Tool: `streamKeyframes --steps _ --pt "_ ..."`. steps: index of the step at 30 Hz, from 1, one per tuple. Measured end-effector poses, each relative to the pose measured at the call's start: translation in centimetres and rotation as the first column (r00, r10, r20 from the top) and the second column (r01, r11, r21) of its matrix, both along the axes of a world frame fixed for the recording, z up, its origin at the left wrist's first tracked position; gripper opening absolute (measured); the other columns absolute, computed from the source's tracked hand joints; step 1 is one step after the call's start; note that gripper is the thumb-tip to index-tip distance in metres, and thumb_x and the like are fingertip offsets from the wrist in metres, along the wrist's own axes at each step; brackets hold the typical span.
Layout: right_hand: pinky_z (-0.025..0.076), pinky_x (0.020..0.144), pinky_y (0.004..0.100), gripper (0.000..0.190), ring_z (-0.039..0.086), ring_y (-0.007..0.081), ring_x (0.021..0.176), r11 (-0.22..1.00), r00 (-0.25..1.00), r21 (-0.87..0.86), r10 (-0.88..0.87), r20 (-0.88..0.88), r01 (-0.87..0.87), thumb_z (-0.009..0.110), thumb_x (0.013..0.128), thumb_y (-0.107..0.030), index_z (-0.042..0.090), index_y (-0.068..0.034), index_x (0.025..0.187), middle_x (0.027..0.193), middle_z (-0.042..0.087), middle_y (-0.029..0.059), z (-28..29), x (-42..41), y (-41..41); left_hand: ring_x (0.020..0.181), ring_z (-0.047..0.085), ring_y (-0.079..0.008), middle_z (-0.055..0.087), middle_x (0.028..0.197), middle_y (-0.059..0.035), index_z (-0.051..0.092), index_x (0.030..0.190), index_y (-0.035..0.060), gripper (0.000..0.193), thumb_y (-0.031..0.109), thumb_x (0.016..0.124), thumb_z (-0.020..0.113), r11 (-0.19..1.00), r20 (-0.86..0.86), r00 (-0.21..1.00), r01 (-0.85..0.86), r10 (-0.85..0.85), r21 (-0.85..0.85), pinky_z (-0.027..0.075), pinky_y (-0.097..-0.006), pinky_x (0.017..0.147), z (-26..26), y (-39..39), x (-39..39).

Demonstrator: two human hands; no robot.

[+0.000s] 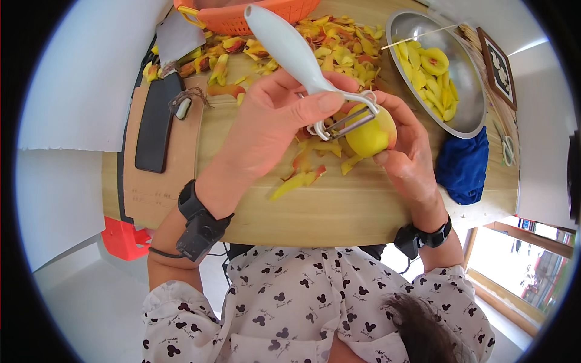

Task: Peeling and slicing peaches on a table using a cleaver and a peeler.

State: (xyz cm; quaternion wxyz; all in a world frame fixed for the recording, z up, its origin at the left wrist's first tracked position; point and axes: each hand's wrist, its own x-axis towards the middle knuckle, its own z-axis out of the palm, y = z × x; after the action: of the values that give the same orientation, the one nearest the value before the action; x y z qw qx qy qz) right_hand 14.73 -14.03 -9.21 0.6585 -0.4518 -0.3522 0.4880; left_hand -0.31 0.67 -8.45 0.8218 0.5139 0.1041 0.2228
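My left hand [277, 115] grips a white-handled Y-shaped peeler [288, 47], its handle pointing up and away to the left. The peeler's metal blade lies against or just in front of a yellow-fleshed peach [372, 136]. Fingers and thumb of my right hand [411, 147] wrap the fruit from the right side. Most of the visible flesh is bare, with a reddish patch near my right thumb. Below both hands, loose yellow and red peelings [304, 179] rest on the wooden table [327, 218].
Beyond my hands spreads a heap of peelings [345, 43], with an orange plastic basket [227, 20] behind. At right, a steel bowl [470, 109] holds yellow slices [431, 88]; a thin stick [420, 37] crosses its rim. Blue cloth [463, 165], scissors [507, 147], and a black phone [154, 129] on cardboard [143, 199] lie around.
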Motion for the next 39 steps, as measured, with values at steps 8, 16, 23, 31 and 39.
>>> streamKeyframes --steps 8,16,23,31,39 --pt "0.042 0.100 0.0311 0.062 0.054 0.0163 0.114 0.998 0.996 -0.054 0.012 -0.091 -0.017 0.056 0.070 0.000 0.043 0.000 0.130 0.120 0.056 0.0083 0.5 -0.4 0.0 0.104 0.060 -0.0175 0.062 0.117 -0.0113 0.061 0.112 0.0022 0.028 0.014 0.087 0.066 0.998 -0.061 0.996 0.059 -0.059 0.008 0.049 -0.0327 0.090 0.5 -0.6 -0.1" --pt "0.042 0.099 0.0305 0.062 0.055 0.0157 0.113 0.997 0.998 -0.082 -0.011 -0.065 0.006 0.059 0.071 -0.001 0.042 0.000 0.131 0.118 0.056 0.0073 0.2 -0.6 0.1 0.106 0.059 -0.0176 0.061 0.118 -0.0109 0.061 0.111 0.0048 0.028 0.010 0.085 0.068 0.998 -0.010 0.998 0.059 -0.059 -0.033 0.048 -0.0339 0.092 -0.1 -1.0 0.0" --pt "0.043 0.097 0.0292 0.061 0.054 0.0155 0.113 0.996 0.998 -0.086 0.004 -0.060 -0.009 0.056 0.070 0.002 0.042 0.000 0.130 0.120 0.055 0.0077 -0.1 -0.4 0.1 0.105 0.061 -0.0182 0.064 0.113 -0.0113 0.061 0.111 0.0052 0.028 0.011 0.085 0.069 0.999 -0.066 0.997 0.044 -0.045 -0.023 0.048 -0.0343 0.092 -0.1 -0.8 0.1" --pt "0.044 0.097 0.0292 0.060 0.053 0.0162 0.115 0.994 0.992 0.034 0.103 -0.078 -0.101 0.054 0.070 0.004 0.042 0.001 0.129 0.122 0.054 0.0087 0.1 -0.7 -0.2 0.104 0.061 -0.0196 0.064 0.111 -0.0112 0.061 0.112 0.0005 0.028 0.014 0.087 0.067 0.997 -0.067 0.997 0.043 -0.047 -0.057 0.049 -0.0338 0.090 -0.3 0.1 0.0" --pt "0.043 0.098 0.0297 0.061 0.053 0.0158 0.115 0.998 0.999 -0.054 0.043 -0.031 -0.045 0.055 0.069 0.004 0.043 0.001 0.129 0.123 0.053 0.0084 0.2 -0.5 0.2 0.104 0.060 -0.0178 0.062 0.115 -0.0099 0.060 0.112 0.0000 0.030 0.013 0.086 0.067 0.998 -0.038 0.997 0.063 -0.063 0.012 0.049 -0.0327 0.090 0.1 -0.6 -0.1"
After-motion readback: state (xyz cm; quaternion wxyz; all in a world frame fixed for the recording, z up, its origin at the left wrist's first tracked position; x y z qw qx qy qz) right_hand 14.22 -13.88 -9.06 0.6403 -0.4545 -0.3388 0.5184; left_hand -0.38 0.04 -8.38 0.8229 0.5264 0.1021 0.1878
